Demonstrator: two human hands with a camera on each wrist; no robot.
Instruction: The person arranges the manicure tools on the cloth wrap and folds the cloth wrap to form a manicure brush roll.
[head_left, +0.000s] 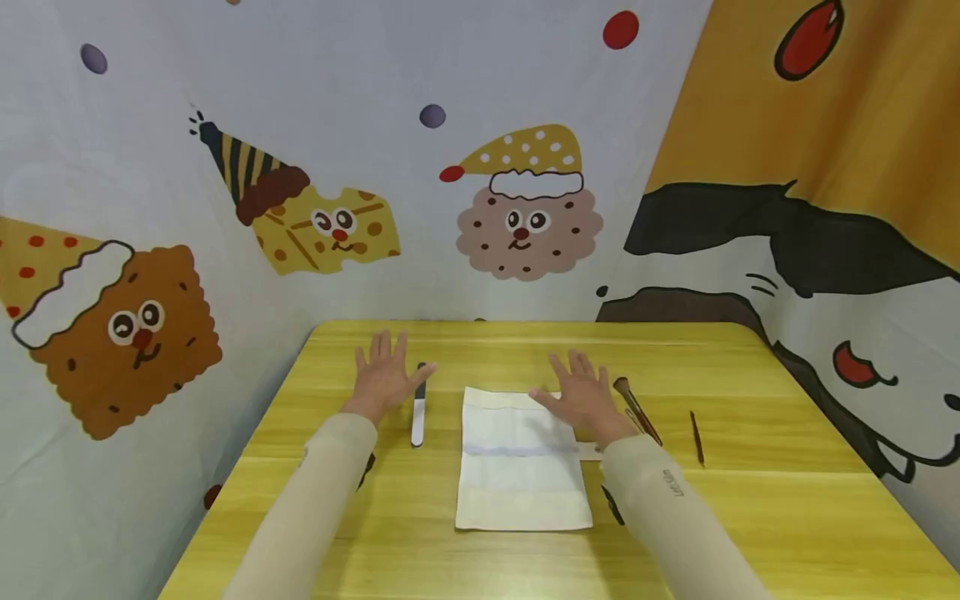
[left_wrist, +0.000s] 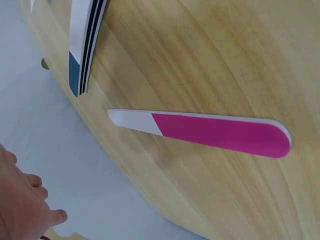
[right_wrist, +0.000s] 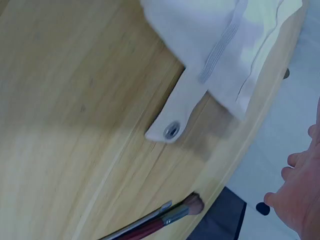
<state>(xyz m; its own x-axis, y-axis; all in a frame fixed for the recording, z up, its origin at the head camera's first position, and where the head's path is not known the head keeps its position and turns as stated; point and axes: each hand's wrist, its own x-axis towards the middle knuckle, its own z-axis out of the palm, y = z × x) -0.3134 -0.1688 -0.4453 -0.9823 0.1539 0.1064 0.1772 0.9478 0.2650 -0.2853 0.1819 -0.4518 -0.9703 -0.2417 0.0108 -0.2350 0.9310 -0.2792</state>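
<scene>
- Left hand (head_left: 384,379) and right hand (head_left: 583,396) hang above the table (head_left: 420,542), fingers spread, holding nothing
- Cream cloth (head_left: 517,479) lies flat midway, probably so both reach it
- Its strap (right_wrist: 179,102) juts right, metal snap (right_wrist: 171,130) exposed
- Nail file (head_left: 417,421) and brush (head_left: 641,414) flank the cloth, seemingly keeping it uncovered

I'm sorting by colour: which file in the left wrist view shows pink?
The central file, pink and white; the other file, at the top edge, shows none.

On table (head_left: 780,517): nail file (head_left: 418,421) left | cloth (head_left: 517,496) centre | brush (head_left: 640,412) right | tool (head_left: 697,439) rightmost
</scene>
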